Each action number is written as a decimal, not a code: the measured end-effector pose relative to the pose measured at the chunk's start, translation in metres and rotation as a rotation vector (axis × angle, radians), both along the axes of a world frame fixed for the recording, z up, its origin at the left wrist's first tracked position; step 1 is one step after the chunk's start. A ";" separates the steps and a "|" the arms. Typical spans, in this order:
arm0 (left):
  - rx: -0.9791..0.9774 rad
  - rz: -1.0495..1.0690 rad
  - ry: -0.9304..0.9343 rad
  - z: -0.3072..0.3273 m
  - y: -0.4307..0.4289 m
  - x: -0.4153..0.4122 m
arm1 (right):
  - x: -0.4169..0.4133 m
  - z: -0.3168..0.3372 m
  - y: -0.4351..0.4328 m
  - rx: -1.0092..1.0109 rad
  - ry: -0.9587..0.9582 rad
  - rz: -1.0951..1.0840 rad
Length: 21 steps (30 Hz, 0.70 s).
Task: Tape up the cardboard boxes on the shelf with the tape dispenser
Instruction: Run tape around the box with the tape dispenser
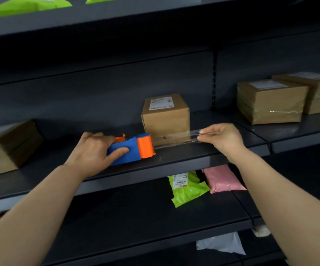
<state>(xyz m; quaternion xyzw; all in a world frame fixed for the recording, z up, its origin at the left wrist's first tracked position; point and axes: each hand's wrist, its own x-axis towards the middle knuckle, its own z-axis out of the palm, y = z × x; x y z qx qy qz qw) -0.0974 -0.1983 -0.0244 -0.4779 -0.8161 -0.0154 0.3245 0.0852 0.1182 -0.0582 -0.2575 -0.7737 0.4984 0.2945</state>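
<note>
Far left of the middle shelf (pixel 174 160): a cardboard box (pixel 11 146), dim and blurred; I cannot tell whether it is taped.

Left hand (pixel 92 150) lies closed over the rear of the tape dispenser (pixel 132 149), thumb along its near side, fingers curled over the top; the blue and orange body rests on the shelf, near the front lip.

From the orange mouth a clear tape strip (pixel 174 139) runs rightward, taut, passing just in front of the small box (pixel 165 117) and seemingly touching its lower front face; I cannot tell whether it has stuck there.

Right hand (pixel 222 138) pinches the strip's free end between thumb and fingertips, the other fingers loosely folded.

Further right, two taped boxes (pixel 270 101) stand side by side, well apart from the work.

Risks as I judge them: slack in the strip would let it fold on itself or catch the shelf surface below; a skewed pull would lay it crooked on the small box; a loose left grip would let the dispenser slide toward the lip and tip off.

Room: open shelf on both sides of the small box; the shelf above sits well clear; the front edge is close under both wrists; bright mailer bags (pixel 188 189) lie on the shelf below, out of the way.
</note>
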 end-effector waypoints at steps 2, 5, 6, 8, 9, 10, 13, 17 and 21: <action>0.002 0.007 -0.005 -0.002 -0.001 -0.001 | -0.004 -0.001 0.003 0.002 -0.021 0.023; 0.002 0.018 0.003 -0.001 -0.001 -0.001 | -0.007 0.001 0.004 0.027 -0.023 0.013; 0.005 0.015 0.008 -0.001 -0.001 -0.001 | -0.008 0.002 0.004 0.030 -0.024 0.008; 0.010 0.008 0.018 -0.002 0.000 -0.001 | -0.010 0.002 0.004 0.037 -0.030 0.010; 0.009 0.006 0.024 -0.002 -0.001 -0.001 | -0.011 0.003 0.004 0.045 -0.037 0.015; 0.008 0.004 0.030 -0.002 0.000 0.000 | -0.012 0.003 0.005 0.045 -0.044 0.022; 0.002 0.011 0.049 -0.001 0.001 0.001 | -0.014 0.007 0.007 0.038 -0.063 0.030; -0.016 0.040 0.047 0.000 0.003 0.004 | -0.015 0.009 0.008 0.044 -0.064 0.017; -0.013 0.040 0.063 0.001 0.006 0.007 | -0.016 0.009 0.010 0.051 -0.080 0.019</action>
